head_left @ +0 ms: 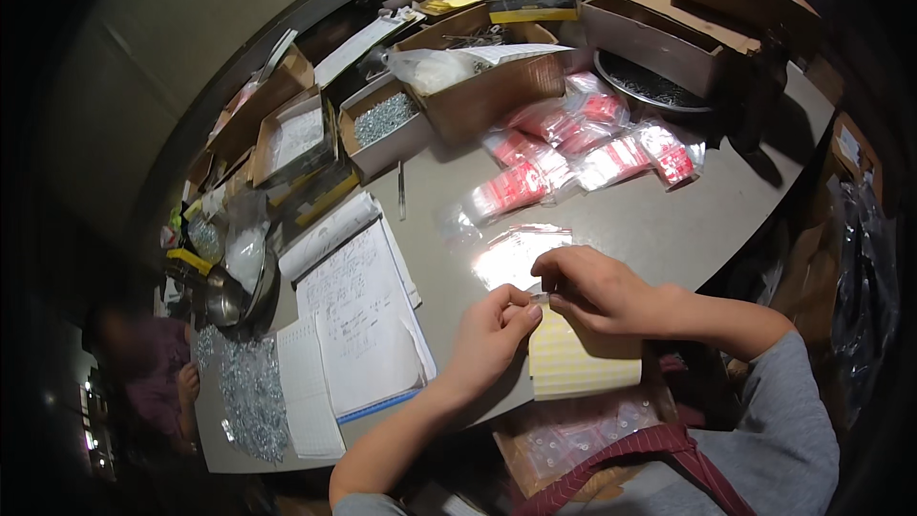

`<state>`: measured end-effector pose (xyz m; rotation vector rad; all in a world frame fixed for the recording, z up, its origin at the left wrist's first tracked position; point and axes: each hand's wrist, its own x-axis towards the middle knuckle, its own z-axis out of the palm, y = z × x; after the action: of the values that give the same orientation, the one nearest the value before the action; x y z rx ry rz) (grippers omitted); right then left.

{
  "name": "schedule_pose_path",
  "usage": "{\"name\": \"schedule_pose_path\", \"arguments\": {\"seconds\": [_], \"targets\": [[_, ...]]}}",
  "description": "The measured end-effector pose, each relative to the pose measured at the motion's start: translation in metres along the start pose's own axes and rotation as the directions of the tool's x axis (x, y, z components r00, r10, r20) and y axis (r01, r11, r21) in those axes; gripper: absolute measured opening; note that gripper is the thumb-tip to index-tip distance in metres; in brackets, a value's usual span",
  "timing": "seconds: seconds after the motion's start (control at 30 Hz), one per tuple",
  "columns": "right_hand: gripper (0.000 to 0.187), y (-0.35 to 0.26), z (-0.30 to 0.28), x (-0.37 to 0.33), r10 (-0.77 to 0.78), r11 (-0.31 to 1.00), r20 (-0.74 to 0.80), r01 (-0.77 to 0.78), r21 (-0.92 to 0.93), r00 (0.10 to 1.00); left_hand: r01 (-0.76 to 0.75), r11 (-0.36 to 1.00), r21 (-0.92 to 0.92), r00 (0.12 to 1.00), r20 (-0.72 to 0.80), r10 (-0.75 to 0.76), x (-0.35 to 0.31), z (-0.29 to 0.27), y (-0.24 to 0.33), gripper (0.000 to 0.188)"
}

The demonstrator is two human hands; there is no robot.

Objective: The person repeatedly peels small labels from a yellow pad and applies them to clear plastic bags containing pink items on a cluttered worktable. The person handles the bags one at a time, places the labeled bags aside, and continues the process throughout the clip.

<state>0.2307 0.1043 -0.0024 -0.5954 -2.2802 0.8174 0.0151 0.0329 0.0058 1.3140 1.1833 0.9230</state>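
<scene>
A sheet of yellow-and-white striped labels (585, 358) lies in front of me, across the table's near edge. At its upper left corner my left hand (495, 333) is closed, thumb and forefinger pinching the sheet. Over the upper edge my right hand (604, 290) has its fingers curled together; a small clear bit shows between the two hands, too small to name. Just beyond my fingertips are clear zip bags (521, 253) with a red line, lying flat and shining in the light.
Filled red-and-white packets (573, 148) are heaped farther back, below cardboard boxes (497, 96). A tray of dark small parts (654, 86) stands back right. To the left lie an open notebook (358, 311), a pen (401, 191), metal bowls (229, 296) and loose small metal parts (253, 401). Another person (158, 373) is at far left.
</scene>
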Motion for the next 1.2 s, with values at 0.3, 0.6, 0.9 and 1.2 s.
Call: {"name": "schedule_pose_path", "arguments": {"seconds": [0.3, 0.6, 0.9, 1.2], "targets": [[0.022, -0.020, 0.003, 0.011, -0.039, 0.998, 0.051, 0.041, -0.047, 0.998, -0.331, 0.732, 0.596, 0.889, -0.064, 0.454, -0.014, 0.000, 0.008, 0.013], [0.021, -0.035, 0.027, 0.014, -0.184, 0.918, -0.167, 0.109, -0.381, 0.969, -0.282, 0.826, 0.487, 0.901, -0.161, 0.402, -0.015, -0.005, 0.001, 0.023], [0.021, -0.040, 0.044, 0.011, -0.311, 0.805, -0.230, 0.127, -0.579, 0.922, -0.185, 0.942, 0.280, 0.941, -0.227, 0.252, -0.004, -0.011, -0.013, 0.031], [0.023, -0.043, 0.045, 0.012, -0.373, 0.750, -0.184, 0.179, -0.637, 0.909, -0.153, 0.987, 0.042, 0.968, -0.197, 0.158, 0.004, -0.015, -0.027, 0.030]]}}
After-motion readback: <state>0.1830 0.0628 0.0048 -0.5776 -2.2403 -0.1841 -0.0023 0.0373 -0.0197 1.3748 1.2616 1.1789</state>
